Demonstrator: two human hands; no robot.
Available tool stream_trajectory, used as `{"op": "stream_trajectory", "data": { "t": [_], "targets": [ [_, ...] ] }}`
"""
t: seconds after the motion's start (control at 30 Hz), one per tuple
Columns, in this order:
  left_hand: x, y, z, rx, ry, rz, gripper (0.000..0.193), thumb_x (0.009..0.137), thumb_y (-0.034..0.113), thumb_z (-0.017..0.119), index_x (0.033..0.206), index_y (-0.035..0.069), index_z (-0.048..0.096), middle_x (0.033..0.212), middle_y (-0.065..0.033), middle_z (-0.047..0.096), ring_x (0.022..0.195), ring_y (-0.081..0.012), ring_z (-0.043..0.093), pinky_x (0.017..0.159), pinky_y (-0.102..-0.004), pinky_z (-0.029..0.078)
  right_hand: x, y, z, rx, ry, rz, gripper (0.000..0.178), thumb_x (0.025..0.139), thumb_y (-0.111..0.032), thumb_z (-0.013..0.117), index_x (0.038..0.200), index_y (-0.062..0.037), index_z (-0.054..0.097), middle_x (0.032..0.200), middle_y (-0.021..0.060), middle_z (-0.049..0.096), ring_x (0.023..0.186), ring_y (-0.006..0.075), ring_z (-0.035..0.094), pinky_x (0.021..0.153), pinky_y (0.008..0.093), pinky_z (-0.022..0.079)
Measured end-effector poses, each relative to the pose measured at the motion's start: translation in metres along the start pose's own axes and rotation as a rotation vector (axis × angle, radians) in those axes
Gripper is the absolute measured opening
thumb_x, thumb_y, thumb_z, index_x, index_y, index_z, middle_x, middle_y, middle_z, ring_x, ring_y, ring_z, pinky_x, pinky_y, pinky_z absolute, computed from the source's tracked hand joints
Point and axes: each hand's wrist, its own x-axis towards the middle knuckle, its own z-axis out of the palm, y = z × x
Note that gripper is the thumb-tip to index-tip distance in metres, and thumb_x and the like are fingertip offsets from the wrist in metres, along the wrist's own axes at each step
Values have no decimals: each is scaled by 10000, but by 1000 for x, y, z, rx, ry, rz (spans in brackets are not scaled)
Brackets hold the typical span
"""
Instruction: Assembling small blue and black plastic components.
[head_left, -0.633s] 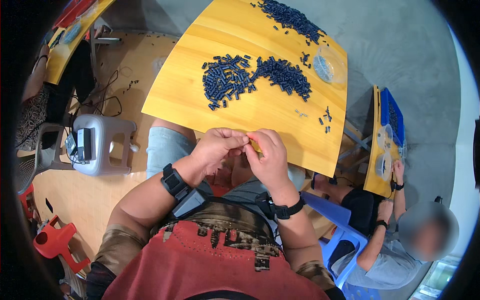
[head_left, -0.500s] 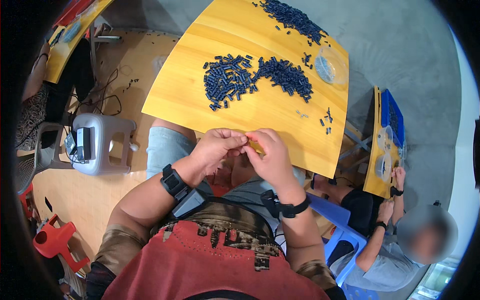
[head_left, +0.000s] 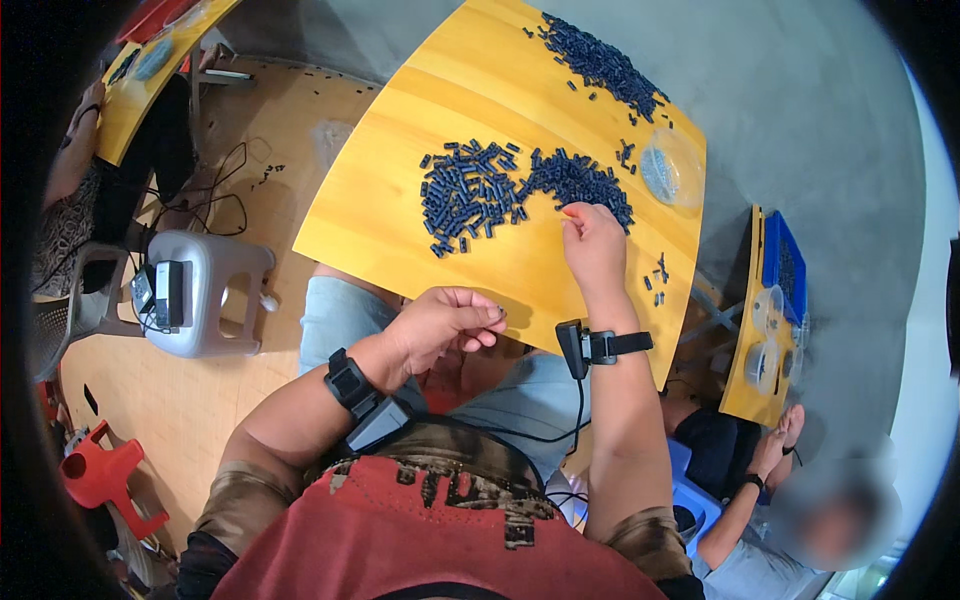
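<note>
My left hand [head_left: 450, 325] is just off the table's near edge, thumb and fingers pinched together. A tiny dark speck shows at its fingertips, too small to name. Further out over the table, my right hand [head_left: 597, 250] has its thumb and forefinger drawn together at the near side of a dense pile of small black cylindrical parts [head_left: 580, 182]. Whether anything is between those fingers cannot be made out. To the left lies a looser pile of short black tubular parts [head_left: 468, 195], close to the dense one.
The yellow wooden table [head_left: 370, 190] also bears a far black pile [head_left: 605, 70], a clear round tub [head_left: 672, 170] of small metallic pieces and a few scattered black parts [head_left: 657, 285]. A grey stool [head_left: 205, 290] stands left. A co-worker [head_left: 745, 510] sits at right by another table.
My hands were together at the table's near edge. The right has moved away, up to the dense pile; the left stays near the edge. The view has shifted slightly.
</note>
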Motion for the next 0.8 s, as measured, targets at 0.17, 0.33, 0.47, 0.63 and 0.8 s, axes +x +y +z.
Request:
{"op": "stream_trajectory", "data": {
  "t": [0.17, 0.33, 0.47, 0.63, 0.8],
  "targets": [
    [-3, 5, 4, 40, -7, -27, 105, 878, 157, 592, 905, 58, 614, 848, -15, 655, 661, -56, 593, 531, -170, 459, 7, -5, 4, -66, -3, -27, 140, 740, -37, 590, 869, -36, 643, 819, 122, 596, 810, 299, 572, 710, 386, 477],
    [-1, 3, -1, 58, -39, -9, 134, 868, 176, 611, 916, 51, 621, 850, -21, 651, 674, -69, 586, 590, -176, 457, 14, -3, 11, -119, 46, -103, 145, 732, -36, 600, 868, -39, 649, 790, 114, 580, 821, 297, 563, 724, 391, 470],
    [-1, 4, -1, 67, -48, 0, 106, 884, 155, 585, 919, 56, 603, 847, -22, 653, 670, -57, 594, 545, -161, 454, 13, -3, 15, -138, 31, -131, 128, 729, -35, 604, 850, -24, 644, 795, 120, 578, 827, 304, 558, 736, 392, 465],
    [-2, 4, 0, 112, -41, -7, 108, 884, 158, 586, 925, 59, 598, 854, -17, 651, 675, -59, 591, 546, -164, 455, 9, -1, 21, -139, 40, -88, 128, 720, -22, 606, 844, -5, 634, 809, 135, 580, 830, 316, 554, 751, 392, 463],
    [-3, 4, 1, 104, -36, -7, 111, 878, 162, 593, 925, 62, 597, 857, -15, 648, 668, -61, 587, 543, -171, 459, 2, -2, 17, -137, 52, -126, 115, 733, -10, 572, 839, -7, 618, 797, 146, 578, 801, 333, 562, 717, 400, 463]
  ]
}}
